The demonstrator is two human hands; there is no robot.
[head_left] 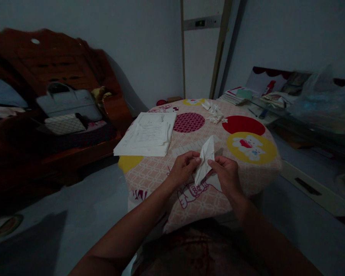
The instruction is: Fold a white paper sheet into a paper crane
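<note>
A folded piece of white paper is held up between both hands, over the near part of the table. It looks like a narrow diamond, with creases across it. My left hand pinches its left edge between thumb and fingers. On the opposite edge, my right hand grips it with the thumb on the near face. The fingertips behind the paper are partly hidden. Beyond the hands lies a small heap of crumpled or folded white paper pieces. To the left rests a stack of paper sheets, some with handwriting.
A patterned cloth covers the round table. At left, a carved wooden sofa bears a grey handbag and a white quilted purse. Books and a plastic bag sit at right. A tall white appliance stands behind.
</note>
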